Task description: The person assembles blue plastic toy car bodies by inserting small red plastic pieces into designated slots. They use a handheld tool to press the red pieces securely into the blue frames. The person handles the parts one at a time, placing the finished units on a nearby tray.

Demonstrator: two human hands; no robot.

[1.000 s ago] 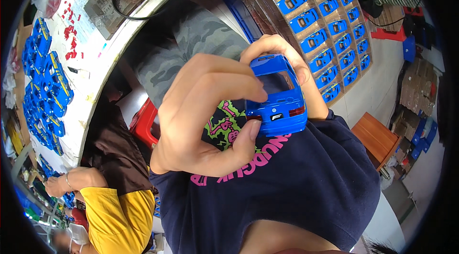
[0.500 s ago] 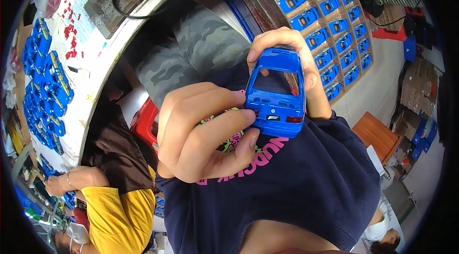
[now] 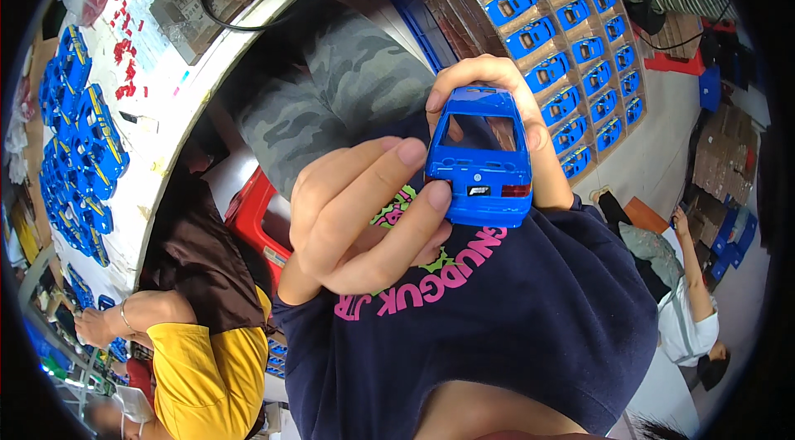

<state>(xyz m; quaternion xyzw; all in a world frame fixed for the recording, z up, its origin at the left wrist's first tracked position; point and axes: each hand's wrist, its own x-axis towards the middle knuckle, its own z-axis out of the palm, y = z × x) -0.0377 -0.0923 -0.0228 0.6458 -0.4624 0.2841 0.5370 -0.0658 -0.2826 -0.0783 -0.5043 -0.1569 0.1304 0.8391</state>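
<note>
My right hand [image 3: 489,75] is wrapped around a blue toy car body [image 3: 480,206] from the far and right sides. The rear of the car faces me, with an open rear window, a dark plate at the middle and a red tail light [image 3: 515,190] on its right. My left hand [image 3: 364,216] has bent fingers, its fingertips at the car's left rear corner. A fingertip partly covers the left tail light there, and I cannot see whether anything small sits under it.
A tray [image 3: 530,11] at the far right holds several blue car bodies. On the white table [image 3: 186,108] at left lie blue car parts [image 3: 83,146] and small red pieces [image 3: 124,50]. A person in a yellow shirt [image 3: 199,374] is at lower left, another person [image 3: 691,320] at right.
The car has tilted a little, showing its rear more squarely. My left fingers have shifted slightly right and spread apart. The person at right has come further into view.
</note>
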